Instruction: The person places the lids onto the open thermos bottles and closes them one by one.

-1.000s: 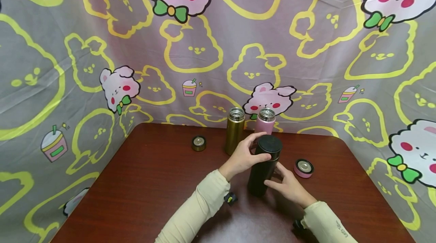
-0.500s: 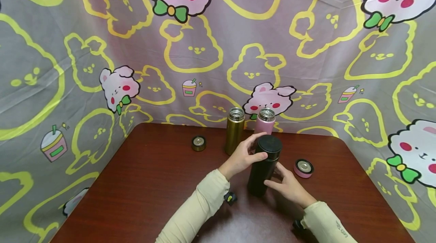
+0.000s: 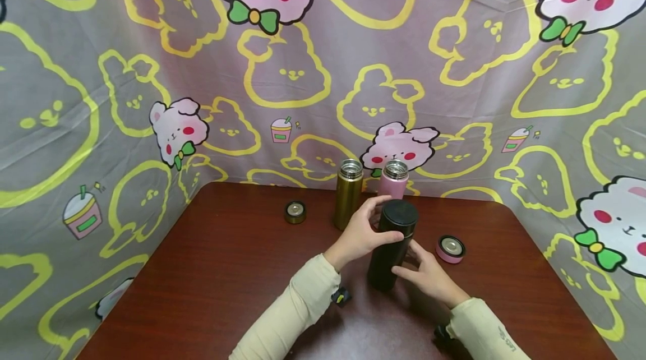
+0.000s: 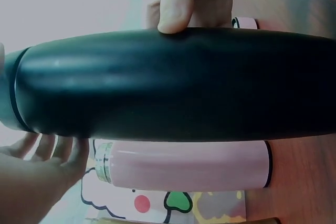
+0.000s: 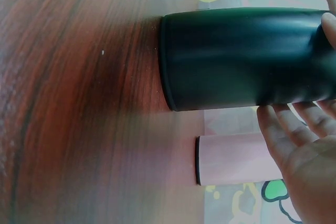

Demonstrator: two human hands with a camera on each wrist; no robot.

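A black thermos bottle (image 3: 387, 262) with its black lid (image 3: 400, 213) on stands upright on the table. My left hand (image 3: 359, 235) grips it near the top, thumb across the front by the lid's seam. Lower down, my right hand (image 3: 428, 278) holds the body from the right side. In the left wrist view the dark bottle (image 4: 184, 82) fills the middle, and the right thumb (image 4: 176, 11) presses on its side. The right wrist view has the bottle's base (image 5: 165, 64) on the wood. Parts of the fingers behind the bottle are hidden.
Behind stand a gold bottle (image 3: 347, 200) and a pink bottle (image 3: 392, 183), both uncapped with steel mouths showing. A gold lid (image 3: 295, 212) lies to the left, a pink lid (image 3: 450, 249) to the right. Patterned cloth (image 3: 303, 68) hangs around the brown table (image 3: 227, 270).
Half a second ago my left thumb had drawn back slightly to the left; now it lies further right across the front again. The right hand and the bottle stay in place.
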